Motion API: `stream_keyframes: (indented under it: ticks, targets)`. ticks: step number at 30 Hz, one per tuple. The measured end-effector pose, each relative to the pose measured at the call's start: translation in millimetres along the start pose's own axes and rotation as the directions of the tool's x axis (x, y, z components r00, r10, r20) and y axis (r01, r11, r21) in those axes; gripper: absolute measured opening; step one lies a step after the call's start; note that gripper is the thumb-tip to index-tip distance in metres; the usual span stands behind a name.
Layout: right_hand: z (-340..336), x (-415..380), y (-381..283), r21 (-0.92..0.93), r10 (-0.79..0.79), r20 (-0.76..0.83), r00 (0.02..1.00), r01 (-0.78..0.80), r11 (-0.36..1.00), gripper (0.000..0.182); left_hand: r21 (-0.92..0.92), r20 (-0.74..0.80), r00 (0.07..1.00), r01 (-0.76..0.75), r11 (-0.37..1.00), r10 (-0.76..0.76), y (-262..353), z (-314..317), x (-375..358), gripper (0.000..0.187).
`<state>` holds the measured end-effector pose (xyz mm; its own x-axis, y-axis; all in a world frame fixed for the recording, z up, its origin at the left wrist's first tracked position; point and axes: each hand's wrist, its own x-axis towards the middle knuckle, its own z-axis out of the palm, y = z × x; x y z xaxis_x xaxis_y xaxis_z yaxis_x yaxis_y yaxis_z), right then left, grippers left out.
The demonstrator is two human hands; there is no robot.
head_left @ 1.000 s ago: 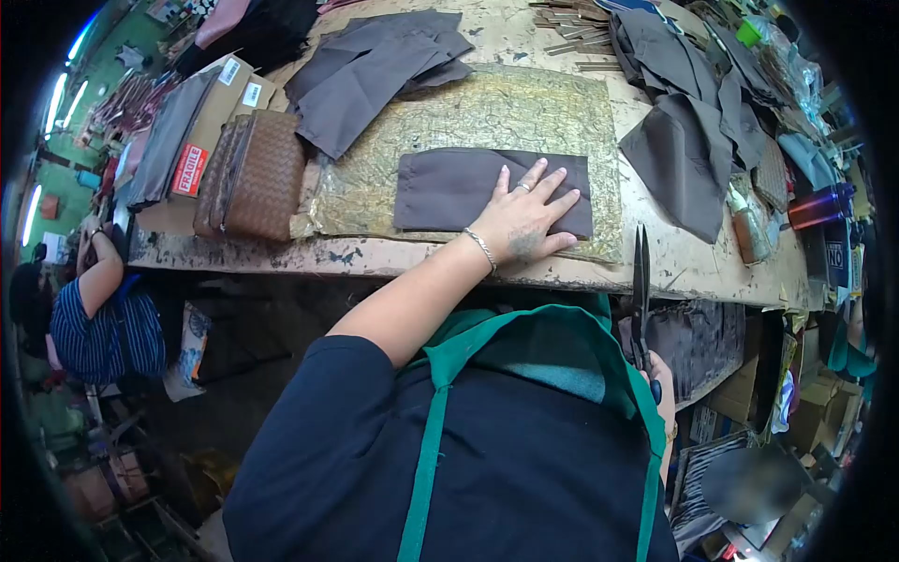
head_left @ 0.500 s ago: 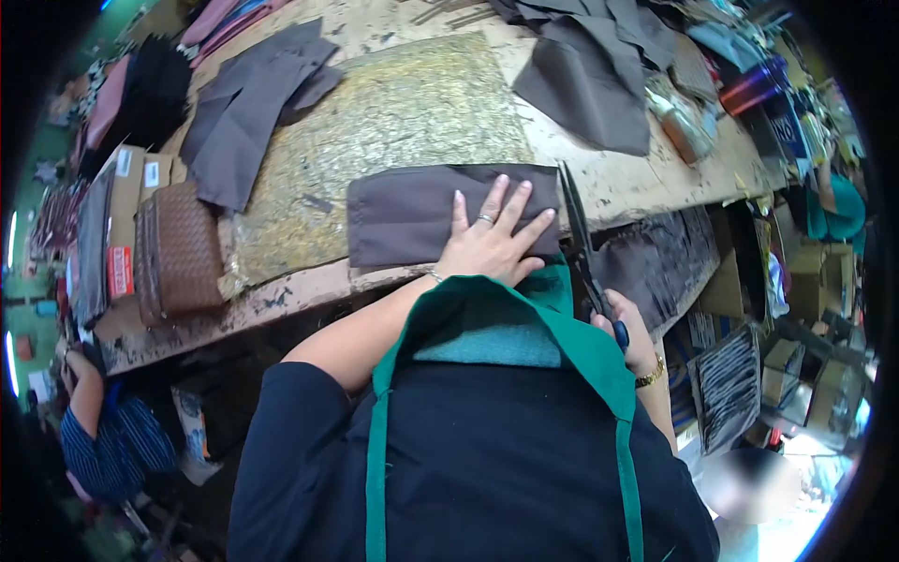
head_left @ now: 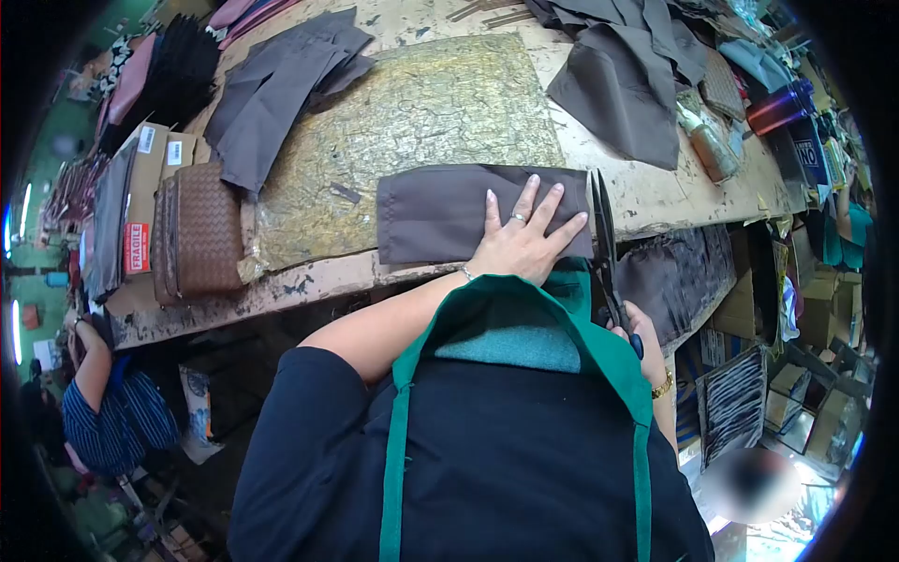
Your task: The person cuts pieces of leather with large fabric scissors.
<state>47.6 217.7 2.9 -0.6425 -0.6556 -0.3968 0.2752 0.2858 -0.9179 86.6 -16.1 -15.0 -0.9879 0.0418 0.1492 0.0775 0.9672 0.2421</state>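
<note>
Flat on a folded piece of dark grey-brown fabric (head_left: 431,220) rests my left hand (head_left: 526,234), its fingers spread and a ring on one of them. The fabric lies at the near edge of the table, partly over a worn, yellowish mat (head_left: 431,103). My right hand (head_left: 642,342) is closed round the handles of a pair of black scissors (head_left: 607,248). Their blades are parted slightly and point away from me, just beside the fabric's right end. A small scrap (head_left: 345,193) lies on the mat left of the fabric.
More dark fabric lies at the back left (head_left: 281,94) and back right (head_left: 623,94). A brown woven-pattern case (head_left: 201,234) stands at the left beside cartons. On the right are a bottle (head_left: 712,155) and a purple tumbler (head_left: 782,106). Another person in a striped shirt (head_left: 117,426) is at lower left.
The whole view has shifted, so the table and things appear farther right. My left hand stays flat on the fabric, and the scissors stay in my right hand by its right end.
</note>
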Motion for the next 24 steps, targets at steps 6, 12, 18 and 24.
stream_keyframes:
  ticks: [6, 12, 18, 24]
  targets:
    - [-2.1, -16.7, 3.1, 0.046, -0.034, -0.012, 0.999, 0.035, 0.998, 0.044, 0.061, -0.171, 0.984, -0.04, 0.997, 0.05, 10.6, 5.3, 48.1, 0.049]
    - [-10.6, -40.2, 24.4, 0.015, 0.043, -0.046, 0.998, -0.042, 0.999, 0.049, 0.099, -0.156, 0.981, -0.099, 0.99, 0.114, 8.0, 12.4, 48.3, 0.042]
    - [-19.2, -50.6, 18.2, 0.001, 0.067, -0.023, 0.997, -0.067, 0.998, 0.049, 0.165, -0.201, 0.955, -0.186, 0.968, 0.218, 7.5, 12.1, 36.7, 0.033]
    - [-20.7, -49.7, 17.4, -0.038, 0.091, 0.001, 0.996, -0.091, 0.995, 0.051, 0.176, -0.192, 0.956, -0.189, 0.966, 0.222, 9.0, 13.6, 35.3, 0.033]
